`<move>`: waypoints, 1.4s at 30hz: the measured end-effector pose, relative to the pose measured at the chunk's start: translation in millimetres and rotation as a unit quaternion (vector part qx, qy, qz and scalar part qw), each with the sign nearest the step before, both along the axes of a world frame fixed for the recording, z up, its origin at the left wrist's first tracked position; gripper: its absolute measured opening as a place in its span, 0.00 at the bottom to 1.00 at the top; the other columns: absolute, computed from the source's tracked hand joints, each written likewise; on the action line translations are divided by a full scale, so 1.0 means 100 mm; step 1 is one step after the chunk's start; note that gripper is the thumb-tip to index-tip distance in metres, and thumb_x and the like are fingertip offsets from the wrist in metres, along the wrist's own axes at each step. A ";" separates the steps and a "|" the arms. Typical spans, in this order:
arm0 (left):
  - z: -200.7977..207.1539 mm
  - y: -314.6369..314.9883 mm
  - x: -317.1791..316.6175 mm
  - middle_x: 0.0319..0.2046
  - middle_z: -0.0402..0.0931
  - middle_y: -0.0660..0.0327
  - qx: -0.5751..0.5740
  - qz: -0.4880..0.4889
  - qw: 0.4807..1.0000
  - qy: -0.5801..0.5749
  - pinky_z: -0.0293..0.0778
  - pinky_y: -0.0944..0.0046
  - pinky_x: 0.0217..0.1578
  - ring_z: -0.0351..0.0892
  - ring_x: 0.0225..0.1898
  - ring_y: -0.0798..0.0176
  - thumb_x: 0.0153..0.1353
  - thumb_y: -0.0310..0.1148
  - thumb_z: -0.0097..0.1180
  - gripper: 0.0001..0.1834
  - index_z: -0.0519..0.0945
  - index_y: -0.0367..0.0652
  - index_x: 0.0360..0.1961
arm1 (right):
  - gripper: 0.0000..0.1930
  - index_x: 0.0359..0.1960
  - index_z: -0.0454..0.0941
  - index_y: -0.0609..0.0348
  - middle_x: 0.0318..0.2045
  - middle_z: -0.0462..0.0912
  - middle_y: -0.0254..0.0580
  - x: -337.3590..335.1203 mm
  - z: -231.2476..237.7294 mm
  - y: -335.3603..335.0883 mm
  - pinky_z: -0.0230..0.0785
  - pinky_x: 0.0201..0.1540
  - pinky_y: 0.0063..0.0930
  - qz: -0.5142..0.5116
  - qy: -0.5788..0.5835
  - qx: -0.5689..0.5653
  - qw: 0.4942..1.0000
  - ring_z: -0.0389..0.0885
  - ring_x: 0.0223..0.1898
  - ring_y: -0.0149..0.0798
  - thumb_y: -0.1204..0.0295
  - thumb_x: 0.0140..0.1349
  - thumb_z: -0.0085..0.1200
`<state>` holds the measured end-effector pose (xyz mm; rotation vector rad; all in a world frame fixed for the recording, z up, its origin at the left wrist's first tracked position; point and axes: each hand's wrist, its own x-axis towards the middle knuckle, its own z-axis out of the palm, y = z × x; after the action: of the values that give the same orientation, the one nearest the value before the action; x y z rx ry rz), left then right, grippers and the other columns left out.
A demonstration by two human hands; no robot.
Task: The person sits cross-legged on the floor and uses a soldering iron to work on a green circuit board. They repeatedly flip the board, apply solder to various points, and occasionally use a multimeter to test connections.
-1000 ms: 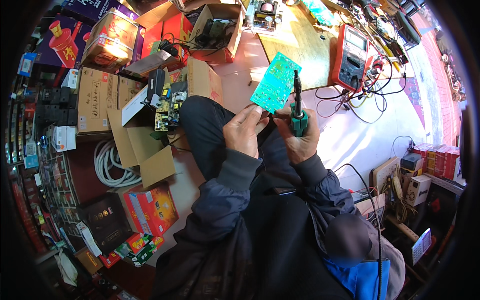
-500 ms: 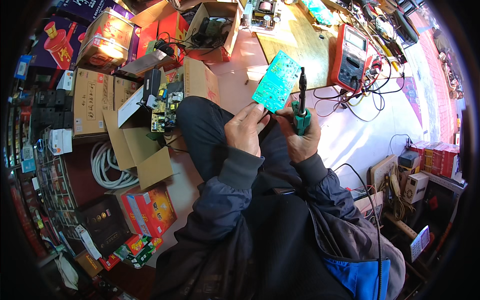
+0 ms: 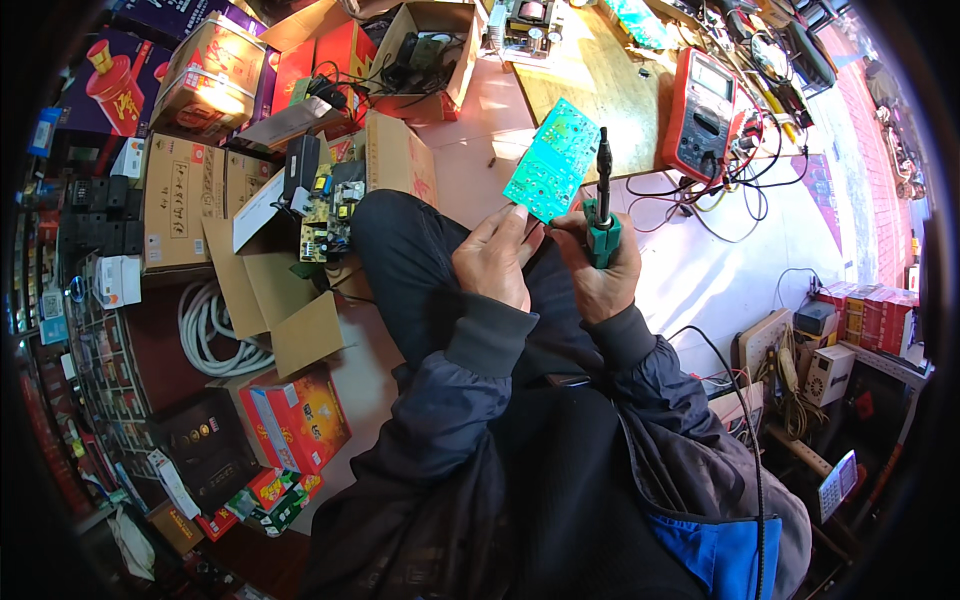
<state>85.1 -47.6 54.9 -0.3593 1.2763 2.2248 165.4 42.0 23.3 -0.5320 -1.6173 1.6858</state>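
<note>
Above my lap, my left hand (image 3: 493, 258) is closed on the lower edge of a green circuit board (image 3: 553, 160), thumb on its face. The board's upturned side shows small solder points and traces, and it tilts up and away from me. Just to its right, my right hand (image 3: 608, 270) wraps round the green handle of a soldering iron (image 3: 603, 205). The iron's black shaft points up and away, apart from the board's right edge. Something thin and dark shows between my two hands, too small to make out. The fingertips of my right hand are close to the board's lower corner.
A red multimeter (image 3: 699, 115) with tangled leads lies at the far right by a wooden board (image 3: 600, 100). To the left stand an open cardboard box (image 3: 270, 290), another circuit board (image 3: 330, 215) and coiled white cable (image 3: 205, 330). A black cord (image 3: 757, 450) runs down my right side.
My left hand has shifted very slightly right. The circuit board and soldering iron stay almost in place, both still held.
</note>
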 end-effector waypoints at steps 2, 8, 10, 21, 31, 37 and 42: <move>0.00 0.01 0.00 0.45 0.84 0.57 -0.003 0.000 1.000 0.006 0.82 0.60 0.50 0.83 0.45 0.65 0.71 0.28 0.61 0.12 0.85 0.28 0.48 | 0.14 0.47 0.74 0.60 0.40 0.87 0.39 -0.01 0.02 0.01 0.77 0.47 0.26 0.003 -0.003 -0.008 1.000 0.85 0.41 0.29 0.81 0.65 0.68; -0.01 -0.01 -0.01 0.45 0.84 0.57 0.006 -0.004 1.000 0.018 0.82 0.60 0.51 0.84 0.46 0.64 0.72 0.29 0.60 0.11 0.85 0.29 0.47 | 0.11 0.47 0.73 0.62 0.38 0.86 0.42 0.18 0.23 0.14 0.79 0.45 0.29 0.038 -0.029 -0.110 0.993 0.87 0.38 0.35 0.82 0.69 0.61; 0.00 -0.01 -0.03 0.45 0.84 0.56 0.011 -0.009 1.000 0.017 0.82 0.60 0.52 0.84 0.46 0.64 0.72 0.29 0.60 0.11 0.85 0.30 0.47 | 0.11 0.49 0.75 0.63 0.37 0.85 0.41 0.32 0.36 0.29 0.77 0.35 0.24 0.047 -0.083 -0.110 0.989 0.84 0.33 0.30 0.83 0.67 0.60; 0.02 0.00 -0.06 0.45 0.85 0.55 0.010 -0.004 1.000 0.001 0.80 0.57 0.56 0.84 0.47 0.61 0.72 0.30 0.59 0.12 0.85 0.29 0.47 | 0.24 0.63 0.67 0.64 0.41 0.79 0.39 0.97 1.11 0.63 0.70 0.37 0.20 0.096 -0.239 -0.005 0.966 0.74 0.33 0.25 0.84 0.64 0.50; -0.06 -0.04 -0.10 0.50 0.83 0.49 0.004 -0.032 0.999 0.015 0.78 0.48 0.60 0.84 0.53 0.51 0.72 0.32 0.58 0.17 0.80 0.28 0.53 | 0.16 0.61 0.72 0.68 0.37 0.85 0.42 1.00 1.26 0.60 0.74 0.34 0.21 0.140 -0.257 -0.021 0.956 0.81 0.31 0.28 0.79 0.73 0.51; -0.03 -0.03 -0.09 0.46 0.85 0.54 0.006 -0.011 1.000 0.014 0.80 0.58 0.55 0.84 0.47 0.61 0.71 0.29 0.60 0.14 0.84 0.28 0.50 | 0.14 0.56 0.73 0.68 0.35 0.86 0.43 0.89 1.31 0.52 0.70 0.29 0.20 0.126 -0.291 0.038 0.947 0.77 0.26 0.25 0.78 0.72 0.55; -0.03 -0.03 -0.08 0.44 0.85 0.58 0.026 -0.001 0.999 0.020 0.80 0.66 0.50 0.82 0.44 0.68 0.70 0.26 0.61 0.14 0.85 0.27 0.51 | 0.14 0.56 0.76 0.69 0.32 0.86 0.41 0.83 1.38 0.51 0.71 0.29 0.20 0.144 -0.341 0.111 0.922 0.77 0.25 0.25 0.78 0.71 0.57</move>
<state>77.2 -50.3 51.6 -0.2944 1.2370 2.2688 248.7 93.2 161.1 -0.8604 -2.4565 1.5729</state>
